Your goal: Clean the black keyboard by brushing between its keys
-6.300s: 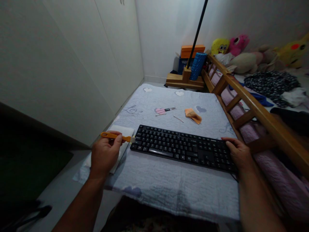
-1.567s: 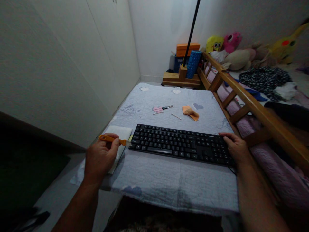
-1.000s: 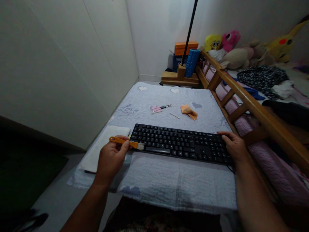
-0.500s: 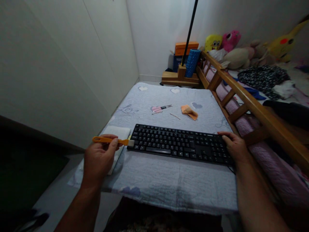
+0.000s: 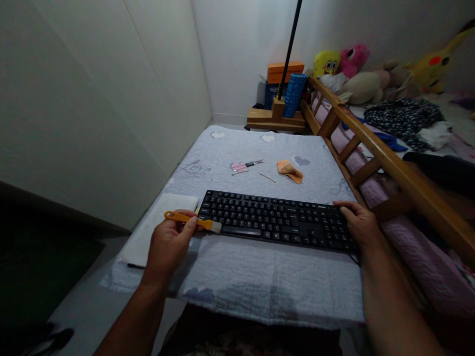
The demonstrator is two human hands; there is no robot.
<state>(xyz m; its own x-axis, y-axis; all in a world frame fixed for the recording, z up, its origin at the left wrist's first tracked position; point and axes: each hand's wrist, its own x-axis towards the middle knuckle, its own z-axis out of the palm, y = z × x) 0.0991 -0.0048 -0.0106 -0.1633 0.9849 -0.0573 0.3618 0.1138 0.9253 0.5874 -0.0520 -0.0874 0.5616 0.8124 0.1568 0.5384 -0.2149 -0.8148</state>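
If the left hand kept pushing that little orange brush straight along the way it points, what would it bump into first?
The left hand points its orange-handled brush rightward, with the bristles at the near-left corner of the black computer keyboard. It would likely meet those front-row keys first, though whether the bristles already touch is unclear.

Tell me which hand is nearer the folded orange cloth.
Right. The right hand grips the keyboard's right end, just in front of the orange cloth; the left hand, holding the brush, is farther left.
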